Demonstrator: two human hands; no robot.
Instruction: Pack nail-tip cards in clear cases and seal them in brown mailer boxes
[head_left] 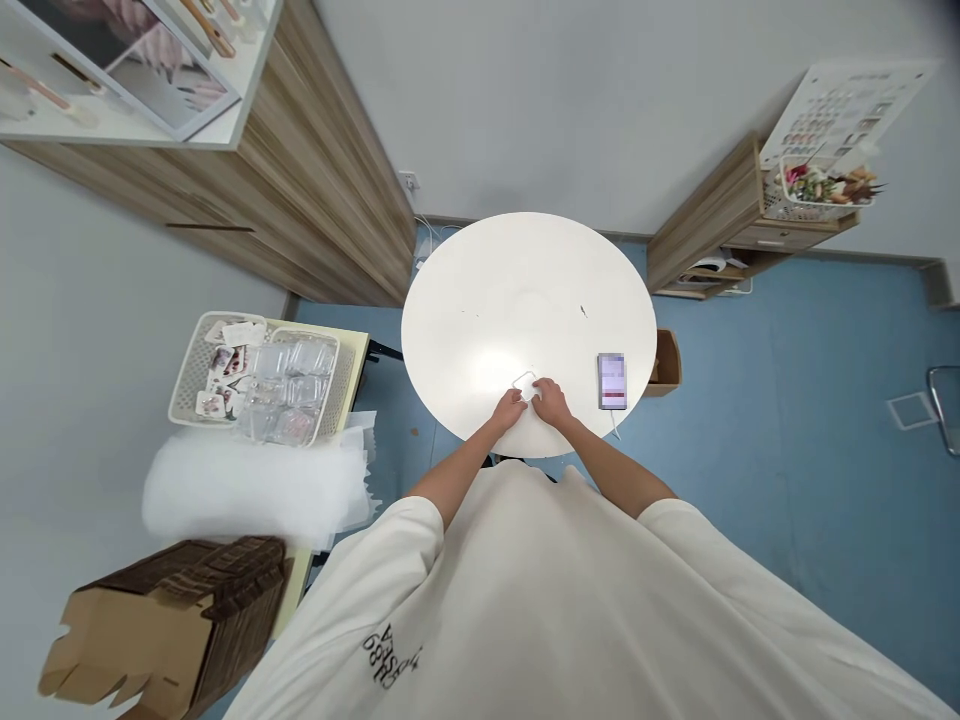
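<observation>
Both my hands are at the near part of a round white table [517, 270]. Between them is a small clear, squarish piece with a pale outline [527, 381], too faint to name its kind. My left hand [509, 408] grips its left near side with bent fingers. On the opposite side, my right hand [551, 401] has its fingers curled at the piece's right edge. To the right of my right hand lies a phone [612, 381] with a lit screen and a white cable [615, 425] at its near end.
Left, a side table holds white baskets of cards [225, 375] and clear plastic boxes [289, 385], a bubble-wrap roll [255, 485] and folded cardboard boxes [165, 620]. A wooden cabinet [330, 170] stands behind left. A brown bin [666, 360] is beside the table's right edge.
</observation>
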